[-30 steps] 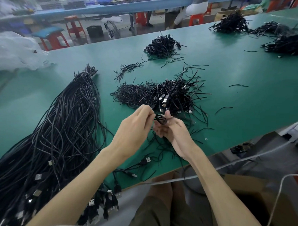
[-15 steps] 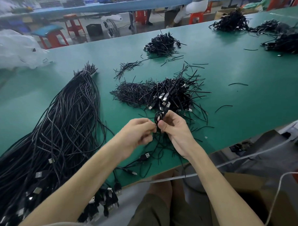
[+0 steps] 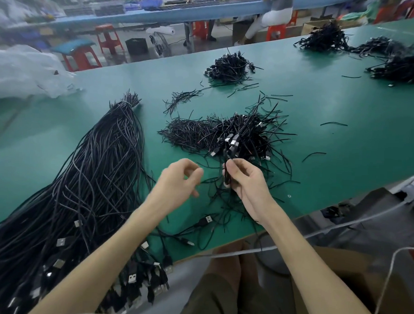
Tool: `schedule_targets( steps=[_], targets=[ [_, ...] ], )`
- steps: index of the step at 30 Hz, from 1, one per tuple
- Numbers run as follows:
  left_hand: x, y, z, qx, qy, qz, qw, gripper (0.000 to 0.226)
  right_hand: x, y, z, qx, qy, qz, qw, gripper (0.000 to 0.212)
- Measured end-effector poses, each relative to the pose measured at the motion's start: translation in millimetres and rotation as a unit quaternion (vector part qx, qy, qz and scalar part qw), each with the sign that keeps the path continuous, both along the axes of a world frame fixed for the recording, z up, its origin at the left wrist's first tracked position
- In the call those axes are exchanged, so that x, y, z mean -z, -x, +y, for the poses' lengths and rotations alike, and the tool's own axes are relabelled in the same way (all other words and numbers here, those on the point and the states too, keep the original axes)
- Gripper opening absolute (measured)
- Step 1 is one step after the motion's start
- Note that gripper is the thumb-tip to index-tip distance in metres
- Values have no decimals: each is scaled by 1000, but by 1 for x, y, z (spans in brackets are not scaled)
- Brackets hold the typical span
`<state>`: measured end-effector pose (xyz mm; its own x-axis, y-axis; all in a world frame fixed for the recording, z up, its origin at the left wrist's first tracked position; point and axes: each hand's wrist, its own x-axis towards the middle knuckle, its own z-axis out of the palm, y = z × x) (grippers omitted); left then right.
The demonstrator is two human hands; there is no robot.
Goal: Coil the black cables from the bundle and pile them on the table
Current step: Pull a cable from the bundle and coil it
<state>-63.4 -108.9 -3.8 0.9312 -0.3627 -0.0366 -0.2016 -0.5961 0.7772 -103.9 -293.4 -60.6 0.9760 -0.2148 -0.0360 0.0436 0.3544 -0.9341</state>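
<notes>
right hand (image 3: pixel 247 184) pinches a coiled black cable (image 3: pixel 227 176) over the green tabletop (image 3: pixel 346 161); left hand (image 3: pixel 177 182) beside it, loosely curled, empty.

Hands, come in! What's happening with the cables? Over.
Right hand grips coiled cable. Left hand loose, empty. Pile just ahead, nothing blocking.

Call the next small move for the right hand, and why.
Probably drop the coiled cable onto the pile of coiled cables just ahead: the right hand alone pinches it near that pile; the left hand holds nothing.
</notes>
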Motion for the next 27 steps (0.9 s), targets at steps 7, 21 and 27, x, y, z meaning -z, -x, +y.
schedule_targets(
  steps=[7, 21, 27],
  targets=[
    [10, -32, 74, -20, -454, -91, 886, 49, -58, -25, -13, 77, -50, -31, 995, 42],
    [19, -25, 74, -65, -272, -62, 958, 35, -79, -63, -50, 172, 294, 88, 936, 73],
    [5, -19, 62, -49, -43, -35, 997, 23, -63, -58, -38, 169, 407, 32, 897, 72]
  ],
)
